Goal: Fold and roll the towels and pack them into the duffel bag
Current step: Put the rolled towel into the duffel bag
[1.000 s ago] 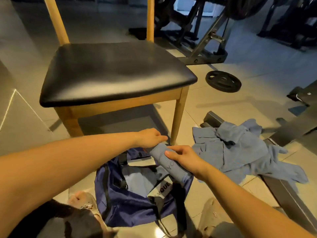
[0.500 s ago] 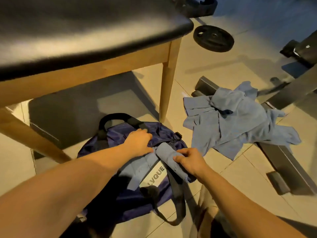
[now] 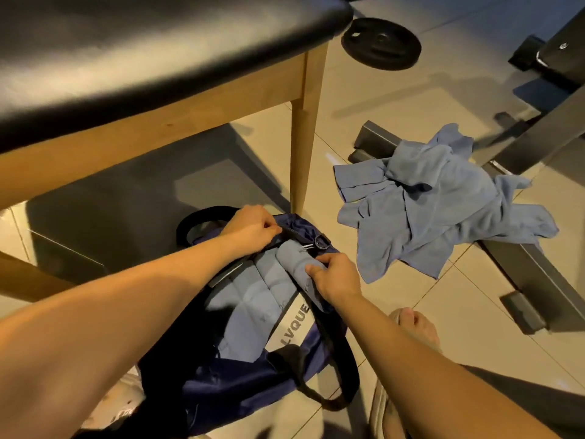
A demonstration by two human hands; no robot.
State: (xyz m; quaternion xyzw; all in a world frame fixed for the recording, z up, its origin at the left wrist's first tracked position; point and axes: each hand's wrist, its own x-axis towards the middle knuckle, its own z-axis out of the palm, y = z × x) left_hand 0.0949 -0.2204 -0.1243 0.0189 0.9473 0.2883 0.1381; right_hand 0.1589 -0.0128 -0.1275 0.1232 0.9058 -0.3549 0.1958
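A navy duffel bag (image 3: 240, 384) lies open on the tiled floor below the chair. Rolled blue towels (image 3: 250, 299) lie side by side inside it. My right hand (image 3: 332, 277) grips another rolled blue towel (image 3: 292, 259) that lies partly in the bag's opening at its far end. My left hand (image 3: 253, 228) pinches the bag's far rim by the zipper and holds it apart. A heap of loose blue towels (image 3: 433, 198) lies crumpled on the floor to the right.
A wooden chair with a black seat (image 3: 142, 49) overhangs the bag; its leg (image 3: 304, 147) stands just behind it. A black weight plate (image 3: 381, 42) and a grey metal gym frame (image 3: 522, 274) lie to the right. My bare foot (image 3: 414, 327) is near the bag.
My head has dipped closer to the bag. My right hand has pushed the rolled towel further into the opening, and my left hand has shifted to the bag's far rim.
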